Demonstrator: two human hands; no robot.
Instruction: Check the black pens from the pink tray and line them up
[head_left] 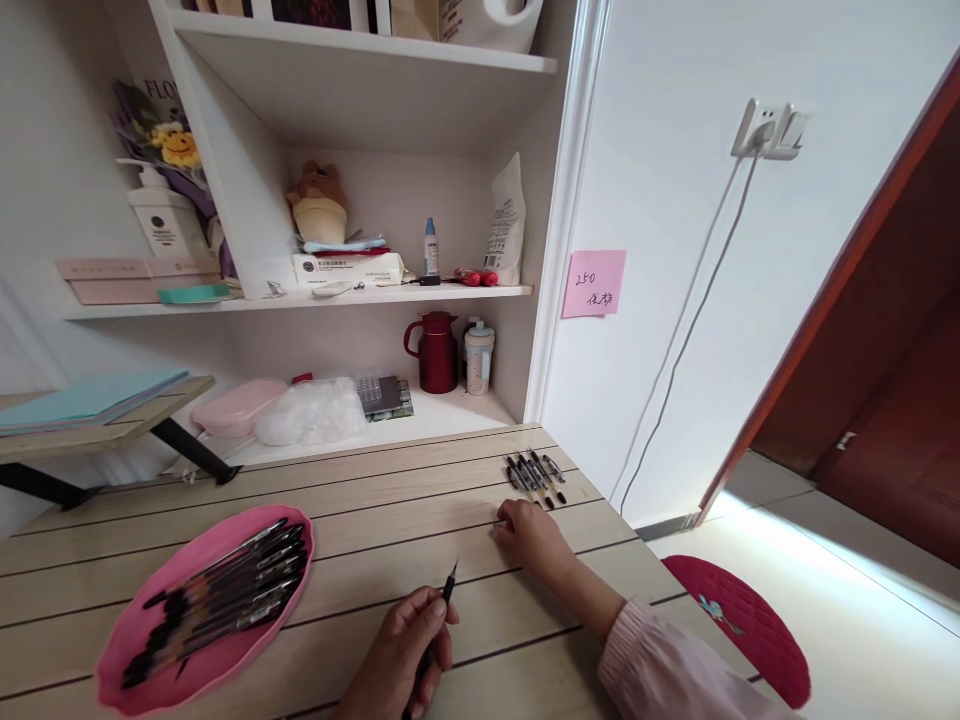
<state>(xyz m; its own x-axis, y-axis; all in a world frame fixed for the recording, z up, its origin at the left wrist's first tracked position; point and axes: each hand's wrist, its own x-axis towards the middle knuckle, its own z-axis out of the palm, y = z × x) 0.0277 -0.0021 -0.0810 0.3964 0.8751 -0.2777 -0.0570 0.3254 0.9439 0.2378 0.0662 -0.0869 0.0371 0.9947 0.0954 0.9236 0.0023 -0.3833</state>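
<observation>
My left hand (pixel 409 645) is closed around a black pen (pixel 444 600), its tip pointing up over the wooden table (pixel 375 540). My right hand (pixel 531 535) rests on the table farther right, fingers curled down against the wood just in front of a small row of several black pens (pixel 536 477). Whether it holds anything I cannot make out. A pink oval tray (pixel 135 640) at the left holds several more black pens (pixel 225 590).
White shelves (pixel 337 295) at the back carry a red jug (pixel 435 350), a cup, bottles, boxes and a plastic bag. A pink sticky note (pixel 594 283) hangs on the wall. A red cushion (pixel 742 620) lies on the floor at right, near a brown door.
</observation>
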